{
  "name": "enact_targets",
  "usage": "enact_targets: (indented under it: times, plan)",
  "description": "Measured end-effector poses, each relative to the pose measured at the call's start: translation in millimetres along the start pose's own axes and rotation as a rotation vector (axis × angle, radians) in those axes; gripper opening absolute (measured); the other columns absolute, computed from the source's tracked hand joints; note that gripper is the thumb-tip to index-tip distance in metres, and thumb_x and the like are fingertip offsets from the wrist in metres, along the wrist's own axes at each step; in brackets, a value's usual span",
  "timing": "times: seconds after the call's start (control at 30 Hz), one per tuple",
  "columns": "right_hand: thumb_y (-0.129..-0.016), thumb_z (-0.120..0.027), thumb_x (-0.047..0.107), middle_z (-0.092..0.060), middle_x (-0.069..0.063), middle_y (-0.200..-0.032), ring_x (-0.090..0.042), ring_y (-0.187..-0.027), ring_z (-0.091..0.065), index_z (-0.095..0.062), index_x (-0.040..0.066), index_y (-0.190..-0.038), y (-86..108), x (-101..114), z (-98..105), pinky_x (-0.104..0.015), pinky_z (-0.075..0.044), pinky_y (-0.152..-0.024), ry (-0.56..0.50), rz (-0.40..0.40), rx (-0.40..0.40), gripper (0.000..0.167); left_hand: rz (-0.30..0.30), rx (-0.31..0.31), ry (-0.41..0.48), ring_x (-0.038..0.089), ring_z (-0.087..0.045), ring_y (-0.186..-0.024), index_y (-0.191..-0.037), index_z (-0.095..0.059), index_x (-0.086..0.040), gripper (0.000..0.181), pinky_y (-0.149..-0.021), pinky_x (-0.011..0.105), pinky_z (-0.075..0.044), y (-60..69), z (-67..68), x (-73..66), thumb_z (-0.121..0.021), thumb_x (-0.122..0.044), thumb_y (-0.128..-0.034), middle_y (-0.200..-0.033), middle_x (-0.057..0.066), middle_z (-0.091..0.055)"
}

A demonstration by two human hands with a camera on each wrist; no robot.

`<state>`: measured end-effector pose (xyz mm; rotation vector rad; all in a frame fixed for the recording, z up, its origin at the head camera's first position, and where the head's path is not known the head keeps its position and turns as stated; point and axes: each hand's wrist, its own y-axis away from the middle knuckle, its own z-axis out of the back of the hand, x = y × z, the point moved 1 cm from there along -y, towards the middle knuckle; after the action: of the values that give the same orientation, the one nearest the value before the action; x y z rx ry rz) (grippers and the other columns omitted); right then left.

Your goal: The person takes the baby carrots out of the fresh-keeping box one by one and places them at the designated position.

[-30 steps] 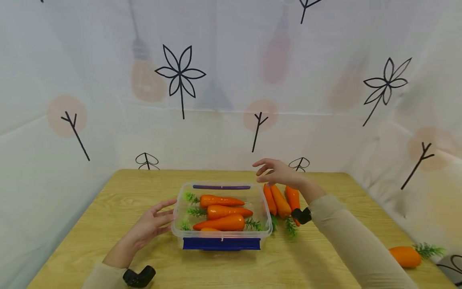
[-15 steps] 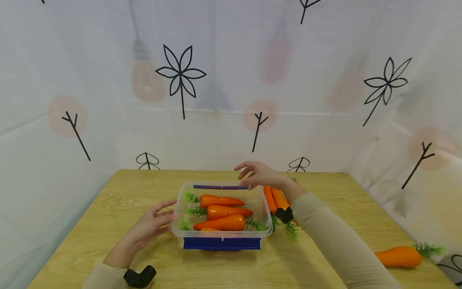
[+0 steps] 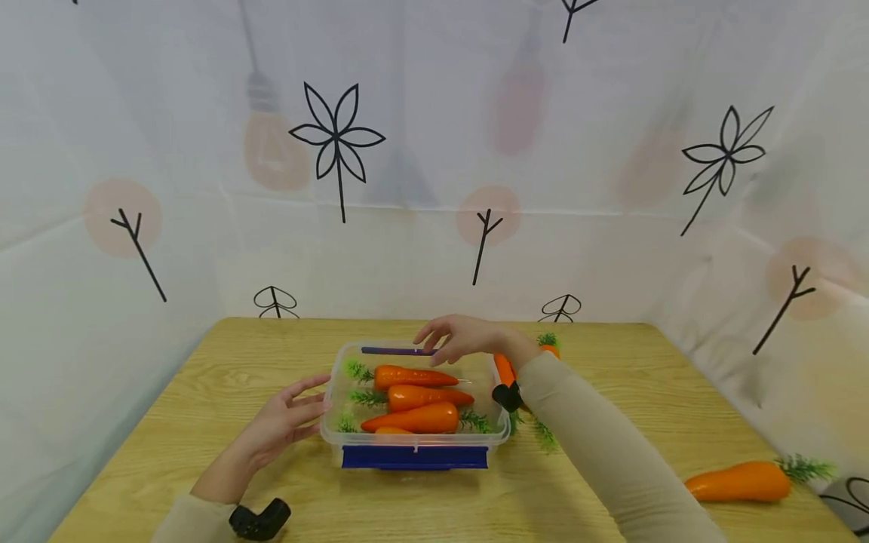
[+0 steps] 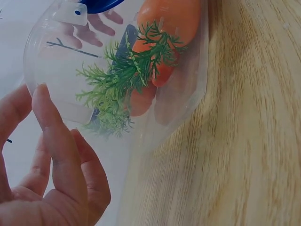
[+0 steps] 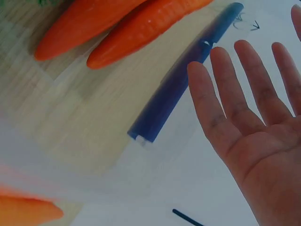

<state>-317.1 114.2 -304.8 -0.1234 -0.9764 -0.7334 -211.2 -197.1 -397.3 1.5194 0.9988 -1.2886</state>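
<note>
- Container point(image 3: 414, 439), clear plastic, on the bench point(image 3: 197, 407), lower centre of the head view; lone carrot point(image 3: 743, 483) lying lower right, leaves pointing right.
- Front clip point(image 3: 414, 457), blue, along the near side of the container, facing camera.
- Left hand point(image 3: 281, 422), lower left of centre: fingers spread, slightly bent, fingertips at the container's left wall, touching by the look of the left wrist view; grips nothing.
- Inside carrots point(image 3: 410, 417): four visible, lying crosswise, nearest one mostly hidden by the front rim. Green tops mostly left, one right.
- Loose carrots point(image 3: 505, 369), just right of the container, partly covered by the right sleeve point(image 3: 604, 445); count unclear.
- Right hand point(image 3: 465, 337), centre of frame, over the container's far right edge: fingers spread, palm bare in the right wrist view, grips nothing. Can't tell if it touches.
- Rear clip point(image 3: 394, 351), blue, far side, right end behind that hand's fingers.
- Backdrop point(image 3: 407, 264), white fabric, black line flowers, peach circles, filling the upper frame.
</note>
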Motion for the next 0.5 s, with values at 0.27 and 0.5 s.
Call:
enact_targets:
  times: [0.27,0.5]
  plan:
    - [-0.088,-0.064,0.01,-0.055,-0.01,-0.122,-0.021,-0.108,-0.053,-0.054,0.009,-0.127,-19.5,-3.9,-13.4,-0.045,-0.043,-0.092,0.05,-0.11,0.129,0.04,-0.005,-0.001,0.01,0.026,-0.056,-0.108,-0.144,-0.028,-0.003,0.065,-0.079,0.029,-0.051,-1.3,1.3,1.3,-0.063,-0.015,-0.0901,-0.138,0.027,-0.037]
    - [-0.087,-0.065,0.008,-0.054,0.001,-0.12,-0.017,-0.103,-0.051,-0.054,0.016,-0.128,-31.4,-14.3,-34.7,-0.037,-0.048,-0.078,0.154,-0.213,0.201,0.044,-0.007,0.0,0.014,0.027,-0.055,-0.109,-0.144,-0.029,-0.004,0.065,-0.079,0.029,-0.051,-1.9,2.1,2.7,-0.063,-0.015,-0.0899,-0.139,0.028,-0.035]
